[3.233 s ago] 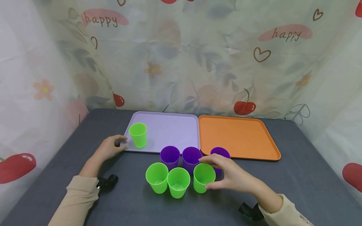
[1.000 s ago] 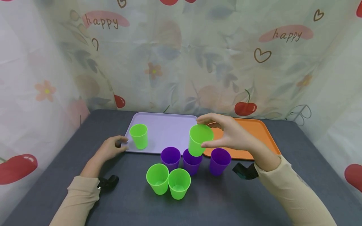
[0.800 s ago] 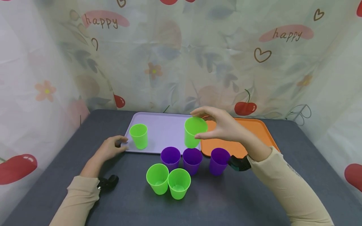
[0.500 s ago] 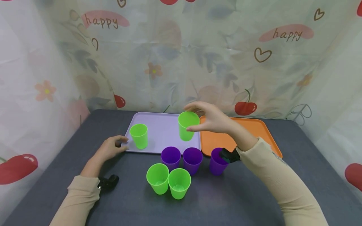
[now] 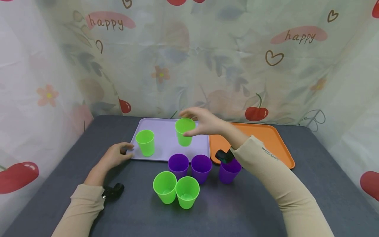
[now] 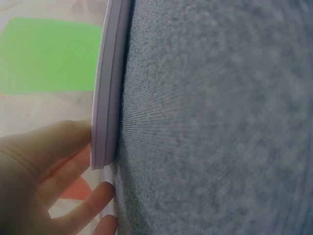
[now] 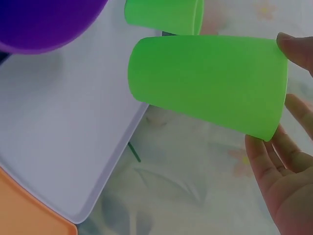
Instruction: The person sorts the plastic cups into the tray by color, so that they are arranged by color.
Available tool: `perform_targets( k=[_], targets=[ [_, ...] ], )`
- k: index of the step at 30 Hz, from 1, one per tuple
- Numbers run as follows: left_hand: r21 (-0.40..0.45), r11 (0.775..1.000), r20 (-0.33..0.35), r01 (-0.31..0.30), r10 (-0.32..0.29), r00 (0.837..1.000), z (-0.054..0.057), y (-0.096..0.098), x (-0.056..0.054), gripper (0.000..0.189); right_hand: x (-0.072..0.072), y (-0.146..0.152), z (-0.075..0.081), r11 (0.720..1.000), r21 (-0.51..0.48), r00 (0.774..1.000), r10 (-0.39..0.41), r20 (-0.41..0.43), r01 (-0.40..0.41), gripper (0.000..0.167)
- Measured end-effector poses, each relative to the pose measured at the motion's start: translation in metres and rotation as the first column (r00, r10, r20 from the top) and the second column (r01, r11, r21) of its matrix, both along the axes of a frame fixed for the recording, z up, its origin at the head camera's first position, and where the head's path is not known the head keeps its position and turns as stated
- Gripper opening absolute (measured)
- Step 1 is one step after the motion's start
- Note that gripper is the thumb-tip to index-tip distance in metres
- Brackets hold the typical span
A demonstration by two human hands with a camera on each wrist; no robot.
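Over the lavender tray point(image 5: 163, 153), my right hand point(image 5: 204, 123) holds a green plastic cup point(image 5: 184, 133) upright near its rim. In the right wrist view, thumb and fingers grip the rim end of this cup point(image 7: 205, 85). My left hand point(image 5: 114, 154) holds the tray's near left corner, its thumb against the rim point(image 6: 105, 107) in the left wrist view. Another green cup point(image 5: 145, 144) stands on the tray's left end, beside my left hand. Two green cups, one left point(image 5: 164, 187) and one right point(image 5: 187, 194), stand together on the table.
Behind those green cups stand three purple cups: left point(image 5: 178, 164), middle point(image 5: 201, 168) and right point(image 5: 229, 172), the last partly hidden by the right wrist camera point(image 5: 225, 156). An orange tray point(image 5: 263, 141) adjoins the lavender tray under the right forearm. A patterned curtain point(image 5: 189, 65) hangs behind.
My right hand has picked up the green cup from the front row's right end, lifted it past the purple cups and moved it left over the lavender tray. The left hand stays put.
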State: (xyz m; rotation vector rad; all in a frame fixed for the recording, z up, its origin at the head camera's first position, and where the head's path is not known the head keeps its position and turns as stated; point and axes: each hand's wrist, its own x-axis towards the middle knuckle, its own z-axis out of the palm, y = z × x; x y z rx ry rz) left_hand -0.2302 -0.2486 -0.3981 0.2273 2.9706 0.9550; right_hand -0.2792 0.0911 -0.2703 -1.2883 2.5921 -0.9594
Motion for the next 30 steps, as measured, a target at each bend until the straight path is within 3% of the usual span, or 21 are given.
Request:
perform_targets(
  k=[7,14,30],
  targets=[
    [0.003,1.0,-0.01,0.0,0.0,1.0,-0.001,0.0,0.0,0.036,-0.011,-0.017,-0.01,0.999,0.022,0.999,0.031,0.028,-0.032,0.06],
    [0.002,1.0,0.005,-0.009,0.009,1.0,-0.001,0.0,0.001,0.036,-0.017,-0.036,-0.02,0.992,0.111,0.997,0.056,0.051,-0.061,0.061],
    [0.016,1.0,-0.027,-0.002,0.003,1.0,0.0,0.002,0.003,0.035,-0.026,-0.07,-0.028,0.963,0.255,0.994,0.068,0.081,-0.087,0.063]
  ],
)
